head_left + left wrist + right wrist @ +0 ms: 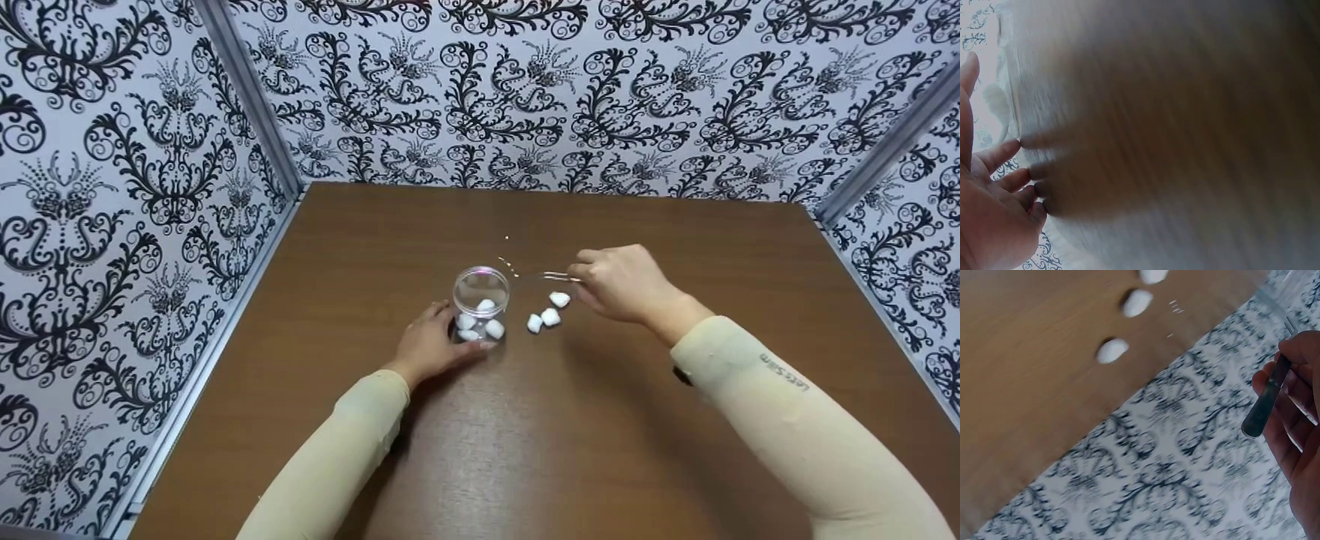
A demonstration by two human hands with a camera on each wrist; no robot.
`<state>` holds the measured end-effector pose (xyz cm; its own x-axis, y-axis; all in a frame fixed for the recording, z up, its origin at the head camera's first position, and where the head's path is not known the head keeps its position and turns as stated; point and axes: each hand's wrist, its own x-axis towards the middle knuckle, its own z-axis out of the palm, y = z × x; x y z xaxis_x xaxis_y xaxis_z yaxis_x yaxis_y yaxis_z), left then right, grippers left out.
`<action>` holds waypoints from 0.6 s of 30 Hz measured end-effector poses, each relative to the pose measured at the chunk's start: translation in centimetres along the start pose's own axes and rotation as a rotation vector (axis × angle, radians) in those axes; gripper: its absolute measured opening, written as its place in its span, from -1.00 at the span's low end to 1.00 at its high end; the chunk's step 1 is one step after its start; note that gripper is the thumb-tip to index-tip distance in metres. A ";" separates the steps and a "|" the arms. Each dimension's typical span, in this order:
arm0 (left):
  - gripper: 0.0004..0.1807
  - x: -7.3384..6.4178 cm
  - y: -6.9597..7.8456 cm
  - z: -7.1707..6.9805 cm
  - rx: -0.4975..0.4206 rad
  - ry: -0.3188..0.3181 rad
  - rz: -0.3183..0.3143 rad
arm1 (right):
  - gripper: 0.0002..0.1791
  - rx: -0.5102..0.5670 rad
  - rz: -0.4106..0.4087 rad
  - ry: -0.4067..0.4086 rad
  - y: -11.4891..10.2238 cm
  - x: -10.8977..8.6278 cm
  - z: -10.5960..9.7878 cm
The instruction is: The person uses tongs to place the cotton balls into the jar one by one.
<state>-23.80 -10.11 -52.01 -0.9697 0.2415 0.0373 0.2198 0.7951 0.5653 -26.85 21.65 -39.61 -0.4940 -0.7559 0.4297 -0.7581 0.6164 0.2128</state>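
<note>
A clear round jar [481,294] with several white cotton balls [494,328] inside stands on the table. My left hand [433,339] holds the jar low on its side, thumb at the front and fingers at the left. In the left wrist view the left hand [996,208] shows at the left edge. My right hand [619,283] pinches metal tweezers [559,277], their tips pointing left toward the jar with nothing seen between them. The tweezers' wide end [1258,417] sticks out past the fingers in the right wrist view.
Three white cotton balls [550,317] lie on the brown table [510,465] right of the jar, below the tweezers. Small bright light spots [510,265] show behind the jar. Patterned walls [525,97] enclose the table at the back and sides.
</note>
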 end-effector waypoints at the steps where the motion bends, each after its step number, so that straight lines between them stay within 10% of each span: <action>1: 0.03 0.0 0.0 0.0 0.003 0.000 0.000 | -0.92 -0.007 0.011 -0.003 0.4 -0.5 0.2; 18: 0.05 0.0 0.0 0.1 0.020 0.001 -0.011 | -0.94 -0.072 0.171 -0.114 4.5 -5.4 2.6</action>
<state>-23.81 -10.11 -52.09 -0.9721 0.2324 0.0317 0.2112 0.8084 0.5494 -28.71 27.94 -43.23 -0.6610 -0.6565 0.3636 -0.6288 0.7489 0.2091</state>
